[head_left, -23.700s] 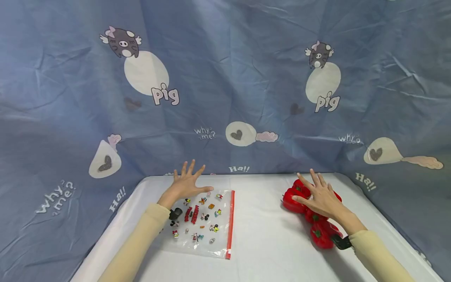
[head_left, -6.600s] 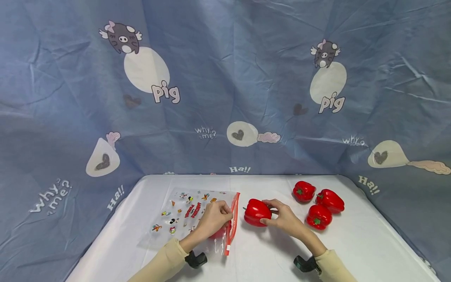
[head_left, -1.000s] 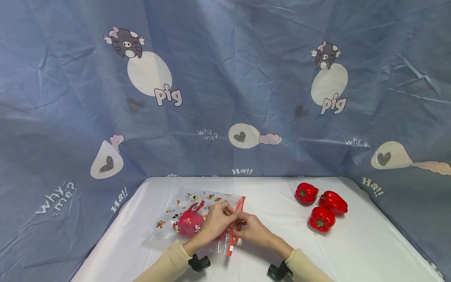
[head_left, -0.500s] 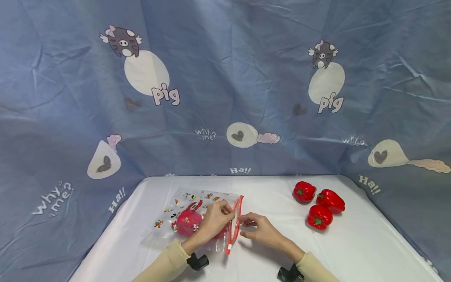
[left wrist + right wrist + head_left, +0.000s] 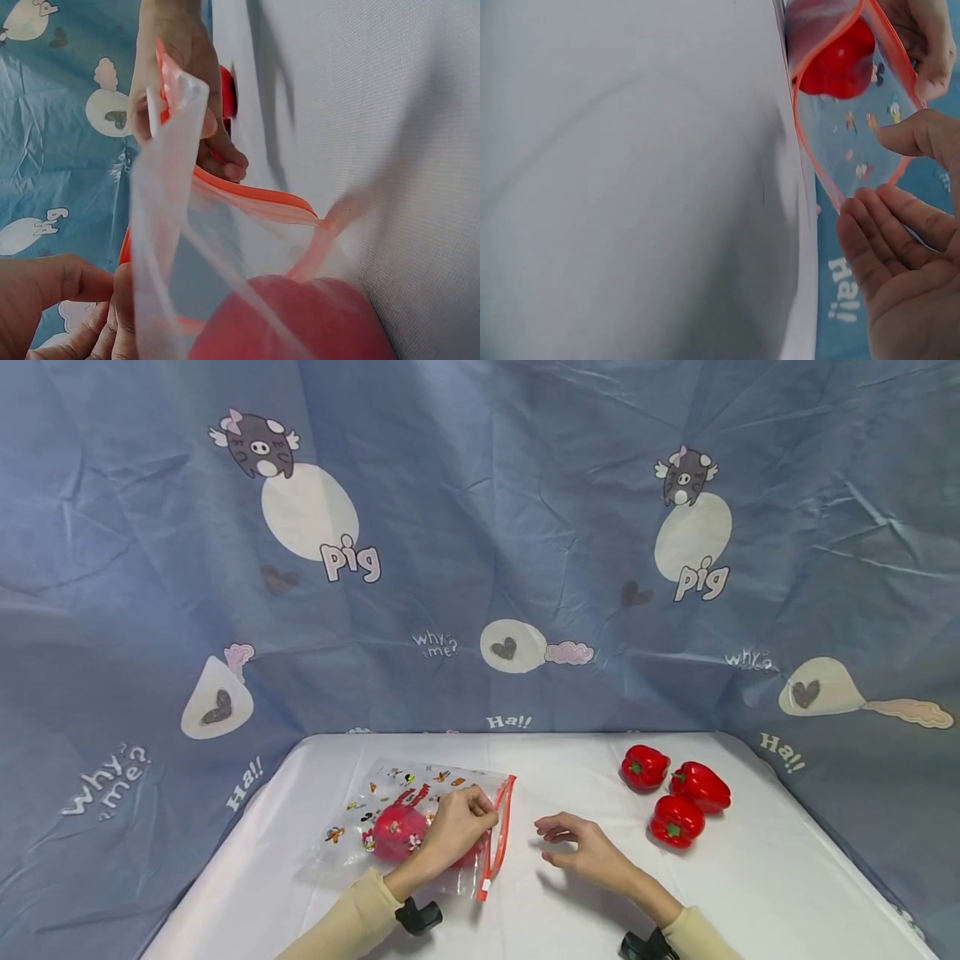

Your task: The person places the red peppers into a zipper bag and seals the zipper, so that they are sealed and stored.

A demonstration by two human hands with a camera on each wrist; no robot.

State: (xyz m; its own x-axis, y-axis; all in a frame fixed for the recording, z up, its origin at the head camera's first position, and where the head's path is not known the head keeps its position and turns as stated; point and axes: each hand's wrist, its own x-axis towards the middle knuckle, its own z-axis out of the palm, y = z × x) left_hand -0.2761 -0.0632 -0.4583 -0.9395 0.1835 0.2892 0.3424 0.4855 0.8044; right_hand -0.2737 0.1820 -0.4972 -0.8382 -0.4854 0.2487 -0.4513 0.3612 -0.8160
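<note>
"Blue printed cloth (image 5: 480,552) hangs behind a white tabletop (image 5: 562,768). What lies leftmost on it?"

"On the left half, between the far and near edges, a clear zip bag (image 5: 382,797) with its mouth towards the right edge. One red pepper (image 5: 397,833) shows through the plastic, and more red shows beside the left wrist."

"And the left hand (image 5: 453,822)?"

"Thumb and fingertips are clamped together on the red zip edge (image 5: 504,839), apparently on the upper layer alone. The mouth gapes in the right wrist view. To hold it well, I'd pinch just that layer and lift gently, so the two strips stand apart; gripping both would close the gap."

"What about the right hand (image 5: 592,856)?"

"Just right of the mouth and apart from it. Its fingers curve loosely, the thumb well away from them, with nothing held between."

"Further right?"

"Towards the far right corner, near one another: a far pepper (image 5: 644,767), a near pepper (image 5: 677,821) and a rightmost pepper (image 5: 702,786), all red."
</note>
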